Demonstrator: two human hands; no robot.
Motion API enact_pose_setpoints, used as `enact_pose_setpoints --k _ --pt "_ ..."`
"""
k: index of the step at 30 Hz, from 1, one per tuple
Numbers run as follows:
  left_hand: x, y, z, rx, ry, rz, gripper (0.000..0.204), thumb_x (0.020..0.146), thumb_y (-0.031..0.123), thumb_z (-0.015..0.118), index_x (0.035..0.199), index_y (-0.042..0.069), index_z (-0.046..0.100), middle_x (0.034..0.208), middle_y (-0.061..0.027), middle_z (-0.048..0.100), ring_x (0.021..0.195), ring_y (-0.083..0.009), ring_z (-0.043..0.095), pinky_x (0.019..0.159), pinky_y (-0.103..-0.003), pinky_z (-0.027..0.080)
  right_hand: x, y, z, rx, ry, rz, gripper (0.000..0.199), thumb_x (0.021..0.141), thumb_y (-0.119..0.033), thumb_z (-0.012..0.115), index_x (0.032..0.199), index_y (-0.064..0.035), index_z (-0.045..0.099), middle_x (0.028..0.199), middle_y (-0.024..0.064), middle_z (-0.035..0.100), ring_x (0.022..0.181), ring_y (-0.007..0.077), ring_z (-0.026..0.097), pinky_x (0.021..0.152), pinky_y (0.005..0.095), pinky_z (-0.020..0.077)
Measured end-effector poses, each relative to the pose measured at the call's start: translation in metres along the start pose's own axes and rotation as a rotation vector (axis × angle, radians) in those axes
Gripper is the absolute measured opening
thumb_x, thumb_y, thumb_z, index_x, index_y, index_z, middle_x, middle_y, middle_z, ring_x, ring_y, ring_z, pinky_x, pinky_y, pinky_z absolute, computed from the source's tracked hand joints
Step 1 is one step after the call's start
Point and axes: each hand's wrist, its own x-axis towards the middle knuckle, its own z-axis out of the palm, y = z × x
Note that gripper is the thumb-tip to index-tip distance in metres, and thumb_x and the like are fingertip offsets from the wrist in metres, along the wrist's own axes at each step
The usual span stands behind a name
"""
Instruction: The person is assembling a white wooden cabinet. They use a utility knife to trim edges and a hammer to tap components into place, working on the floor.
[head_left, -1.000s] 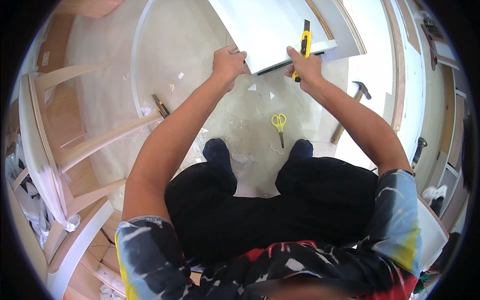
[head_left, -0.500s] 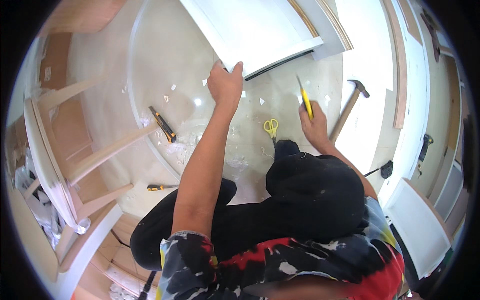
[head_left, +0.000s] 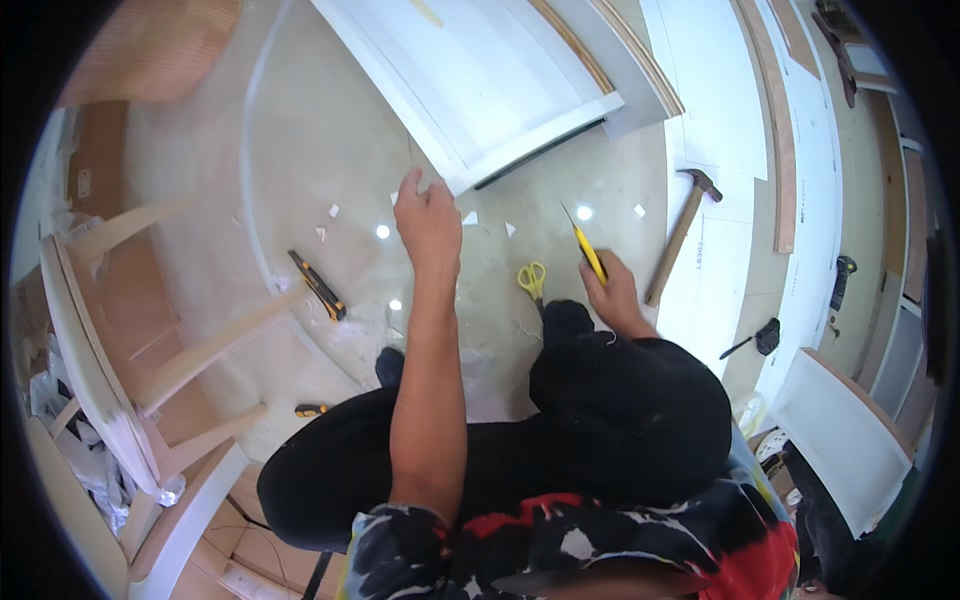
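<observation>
My right hand [head_left: 612,290] is closed around a slim yellow craft knife [head_left: 590,252], its thin pointed blade tilted up and away from me. Just left of the near corner of a white panelled board [head_left: 500,90] is my left hand [head_left: 428,228], its thumb and finger apart and nothing seen in it; some fingertips are hidden. Black edging runs under the board's near end. Yellow-handled scissors [head_left: 532,280] lie on the floor by my foot, and a claw hammer [head_left: 682,235] with a wooden handle rests to the right of the knife.
On the left, a black and orange utility knife [head_left: 318,287] lies near a wooden chair frame [head_left: 215,335] on its side. A yellow and black handled tool [head_left: 311,410] is by my knee. White sheets [head_left: 710,270] and a wooden strip [head_left: 780,150] stretch along the right. Small scraps dot the floor.
My left hand has come off the board's corner and sits left of it. The knife, still in my right hand, tilts further left. The whole view has shifted slightly.
</observation>
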Motion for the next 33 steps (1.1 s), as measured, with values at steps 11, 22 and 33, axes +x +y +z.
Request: enact_pose_setpoints --k 11,22,33 --pt "-0.050 -0.044 -0.008 -0.520 0.058 -0.136 0.047 0.098 0.018 0.059 0.136 -0.007 0.046 0.115 -0.0196 0.064 0.100 -0.0289 0.067 0.079 -0.039 0.058 0.069 -0.102 0.016 0.081 -0.136 -0.252 0.033 0.094 -0.016 0.058 0.122 0.0007 0.054 0.103 0.0240 0.058 0.092 0.0401 0.060 0.080 0.0429 0.0479" --pt "-0.088 -0.084 -0.021 -0.338 0.216 0.103 0.033 0.103 0.017 0.050 0.123 -0.006 0.061 0.099 -0.0101 0.067 0.084 -0.0133 0.064 0.075 -0.029 0.052 0.036 -0.124 0.074 0.202 -0.643 -0.403 0.053 0.084 -0.009 0.067 0.134 -0.0010 0.049 0.115 0.0183 0.056 0.104 0.0384 0.056 0.089 0.0412 0.0476" --pt "-0.052 -0.069 -0.052 -0.509 0.179 -0.021 0.035 0.105 0.024 0.045 0.126 -0.002 0.056 0.094 -0.0085 0.062 0.061 -0.0164 0.061 0.052 -0.031 0.050 0.162 -0.136 0.056 -0.613 -0.233 -0.963 0.043 0.077 -0.024 0.078 0.114 -0.0087 0.064 0.105 0.0093 0.065 0.100 0.0266 0.060 0.095 0.0435 0.0406"
